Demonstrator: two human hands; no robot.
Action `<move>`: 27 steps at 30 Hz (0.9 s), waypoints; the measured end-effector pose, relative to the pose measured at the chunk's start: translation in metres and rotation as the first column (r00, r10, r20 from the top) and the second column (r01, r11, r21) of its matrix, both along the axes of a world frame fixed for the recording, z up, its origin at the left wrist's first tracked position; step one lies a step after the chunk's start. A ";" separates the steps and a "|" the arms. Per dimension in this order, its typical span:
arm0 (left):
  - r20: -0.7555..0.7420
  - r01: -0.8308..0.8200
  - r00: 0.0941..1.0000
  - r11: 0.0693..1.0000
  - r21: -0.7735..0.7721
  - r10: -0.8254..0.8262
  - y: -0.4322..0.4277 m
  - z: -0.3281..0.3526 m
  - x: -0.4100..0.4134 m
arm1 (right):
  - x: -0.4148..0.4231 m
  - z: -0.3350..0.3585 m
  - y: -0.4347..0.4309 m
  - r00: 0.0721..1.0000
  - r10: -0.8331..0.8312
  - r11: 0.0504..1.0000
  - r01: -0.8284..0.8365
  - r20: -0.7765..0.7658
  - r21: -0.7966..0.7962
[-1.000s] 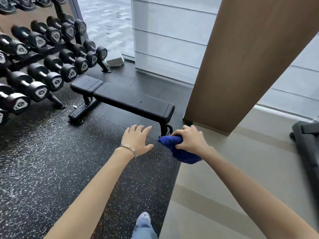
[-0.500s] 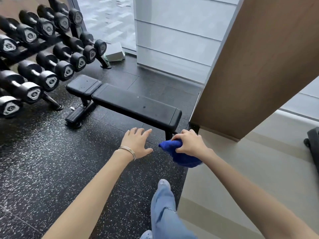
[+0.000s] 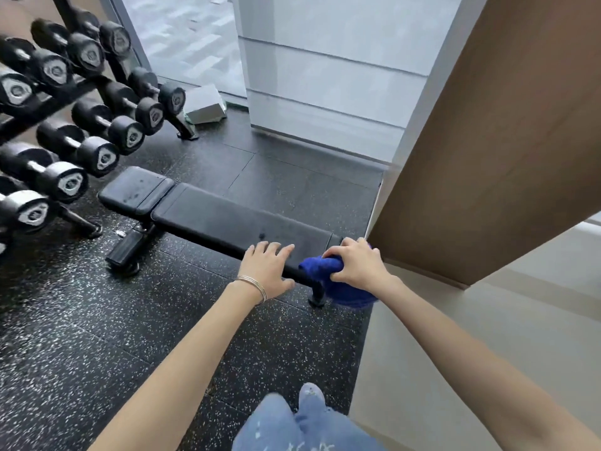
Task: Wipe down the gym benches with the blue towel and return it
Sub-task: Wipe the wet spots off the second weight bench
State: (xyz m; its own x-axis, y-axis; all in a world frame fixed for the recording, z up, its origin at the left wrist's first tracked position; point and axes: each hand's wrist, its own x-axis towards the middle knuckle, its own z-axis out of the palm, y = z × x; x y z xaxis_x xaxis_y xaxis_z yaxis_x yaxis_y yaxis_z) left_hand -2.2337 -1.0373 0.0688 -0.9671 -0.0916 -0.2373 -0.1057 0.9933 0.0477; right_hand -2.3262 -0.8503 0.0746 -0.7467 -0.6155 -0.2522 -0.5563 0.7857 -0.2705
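1 bunched blue terry towel is held at the near right end of the long black padded flat bench. A wad of it pokes out to the left of the fist, and a loose fold hangs below the palm in front of the bench's foot. The right hand has its fingers curled over the wad and grips it from above. Whether the cloth touches the pad yet, I cannot tell.

The towel looks soft, light and limp, so it should take whatever shape the hand gives it, and nothing in it can break. For wiping it would probably work better flattened under the palm than balled up, so more cloth meets the surface. The hanging fold could snag on the bench end.

Just beside the towel, the left hand is spread with straight fingers over the bench's near edge and holds nothing. Thin metal bangles circle its wrist. I cannot tell whether it rests on the pad or hovers above it.

The bench has 2 cushions showing dull spots, so the wiping seems barely begun. To the left stands a rack of black dumbbells on speckled black rubber flooring, and a brown wood panel rises on the right.
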 end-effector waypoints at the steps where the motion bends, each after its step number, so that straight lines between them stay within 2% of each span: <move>1: 0.013 0.010 1.000 1.000 0.008 -0.010 -0.001 -0.004 -0.009 | -0.009 -0.004 -0.002 1.000 -0.002 1.000 0.002 0.010 0.003; 14: 0.208 0.137 0.968 0.990 0.039 -0.142 -0.085 -0.085 -0.155 | -0.123 -0.084 -0.075 0.971 -0.180 0.983 0.170 0.159 0.073; 20: 0.303 0.265 0.914 0.963 0.052 -0.268 -0.139 -0.118 -0.227 | -0.171 -0.116 -0.137 0.914 -0.326 0.945 0.306 0.240 0.120; 27: 0.372 0.308 0.866 0.943 0.130 -0.334 -0.166 -0.168 -0.283 | -0.208 -0.158 -0.172 0.847 -0.441 0.898 0.412 0.298 0.156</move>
